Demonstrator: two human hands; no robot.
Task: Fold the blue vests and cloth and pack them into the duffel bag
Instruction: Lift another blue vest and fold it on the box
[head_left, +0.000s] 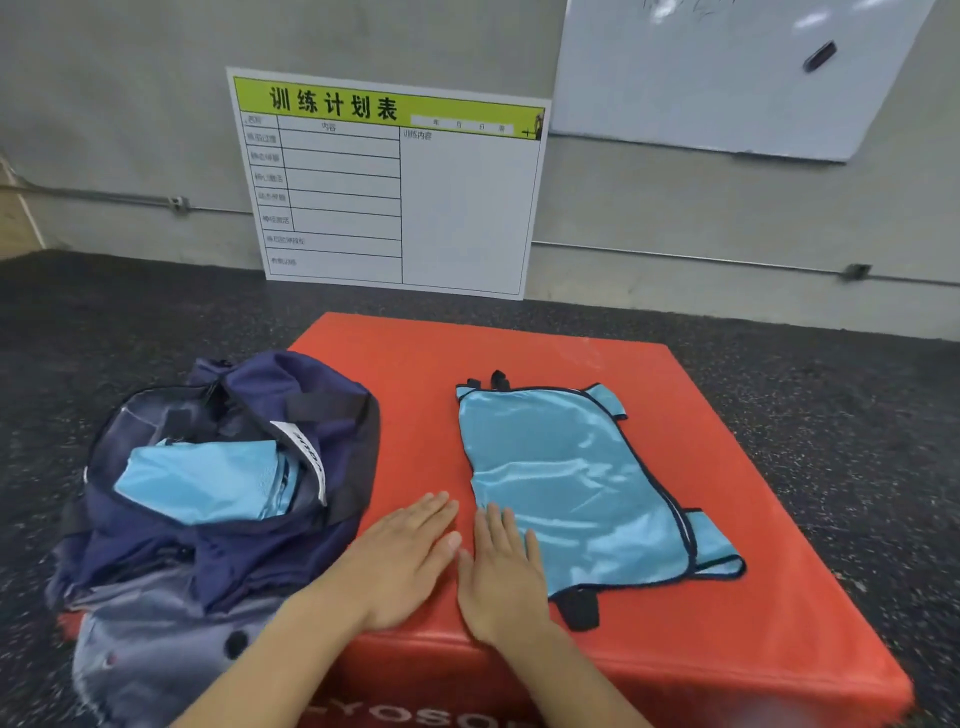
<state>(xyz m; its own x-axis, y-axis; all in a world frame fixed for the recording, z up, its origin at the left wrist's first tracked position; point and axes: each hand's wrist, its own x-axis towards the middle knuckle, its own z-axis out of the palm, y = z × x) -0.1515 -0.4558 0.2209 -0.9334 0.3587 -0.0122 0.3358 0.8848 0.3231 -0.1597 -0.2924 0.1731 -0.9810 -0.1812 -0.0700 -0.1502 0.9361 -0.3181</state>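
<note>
A shiny light-blue vest (566, 478) with dark trim lies folded in half lengthwise on the red padded box (727, 467). At the box's left side sits a navy duffel bag (218, 551), its top open, with folded light-blue fabric (208, 480) inside. My left hand (405, 561) rests flat on the red surface between bag and vest, fingers spread, holding nothing. Beside it, my right hand (501, 577) lies flat with its fingers on the vest's near left corner.
The red box stands on dark speckled flooring (831, 374). A white schedule board (389, 182) with a green header leans against the grey wall behind. A whiteboard (727, 78) hangs at upper right.
</note>
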